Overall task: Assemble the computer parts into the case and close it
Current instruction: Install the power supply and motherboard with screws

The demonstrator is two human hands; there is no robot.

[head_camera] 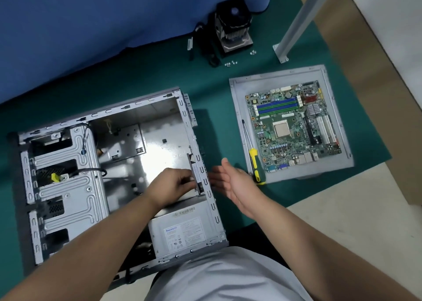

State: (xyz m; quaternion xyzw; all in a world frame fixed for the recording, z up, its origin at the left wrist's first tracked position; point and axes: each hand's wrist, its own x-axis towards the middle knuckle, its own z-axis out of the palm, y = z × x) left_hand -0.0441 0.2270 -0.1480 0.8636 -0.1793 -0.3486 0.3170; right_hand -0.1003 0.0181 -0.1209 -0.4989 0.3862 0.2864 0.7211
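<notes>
green mat (141,79) | blue cloth (91,15) | white post (303,17) on mat

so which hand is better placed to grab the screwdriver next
Probably the right hand: it is open beside the screwdriver on the side panel. The left hand is inside the case, gripping a plate at its rear wall.

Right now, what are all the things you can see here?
computer case: one, silver, open, lying on the green mat at left
power supply: one, grey, in the case's near corner
motherboard: one, green, on the side panel
side panel: one, grey, flat at right
screwdriver: one, yellow and black handle, on the panel's left edge
cooler fan: one, black, far edge of mat
screws: a few, silver, near the fan
green mat: one, under everything
left hand: inside the case, gripping a part at its back wall
right hand: open, outside the case
</notes>
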